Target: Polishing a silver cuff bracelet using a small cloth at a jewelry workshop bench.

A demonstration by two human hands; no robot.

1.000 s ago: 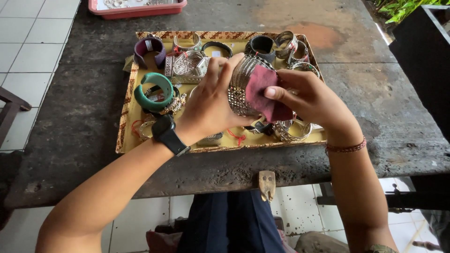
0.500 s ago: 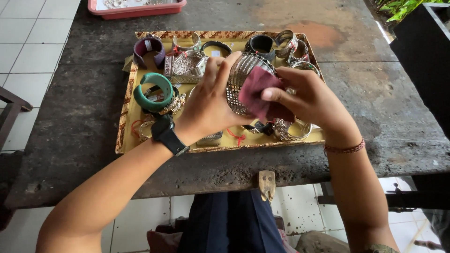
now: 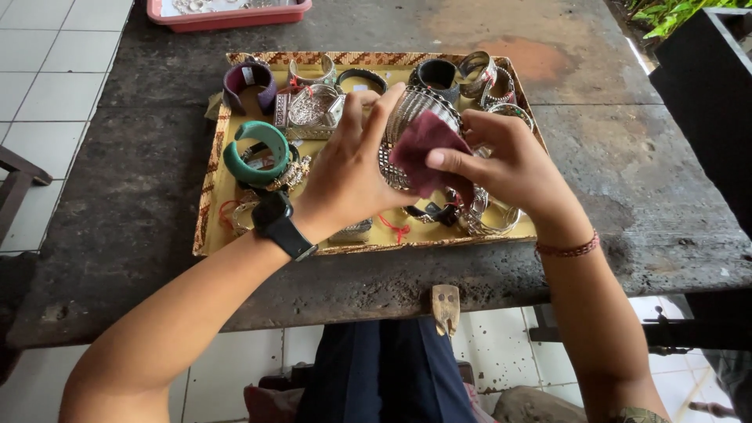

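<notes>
While the left hand [image 3: 356, 176] is gripping a wide ribbed silver metal cuff bracelet [image 3: 411, 117] from its left side, the right hand [image 3: 509, 164] is pressing a small maroon cloth [image 3: 423, 149] against the cuff's front face. Left fingers are wrapping round the cuff, closed on it. Right thumb and fingers are pinching the cloth, closed on it too. Cuff is being held tilted, just above the middle of a shallow rectangular yellow tray with a woven patterned rim [image 3: 205, 204], not touching the tray floor as far as I can tell.

Left wrist is wearing a black smartwatch [image 3: 278, 223]; right wrist is wearing a thin red beaded bracelet [image 3: 568, 251].

Lying in the tray: a chunky teal bangle [image 3: 254, 153] at the left, a dark purple cuff [image 3: 249, 82] in the far-left corner, a black cuff [image 3: 435, 74] at the far edge, a silver filigree cuff [image 3: 313, 110] just left of the left fingers, and more silver bangles [image 3: 486, 74] in the far-right corner. Others are sitting under the hands, mostly hidden.

Tray is sitting on a dark weathered stone tabletop [image 3: 117, 204]. A red plastic tray [image 3: 227, 14] is sitting at the table's far edge, well apart from the hands. A small wooden peg [image 3: 445, 307] is sticking out below the near table edge.
</notes>
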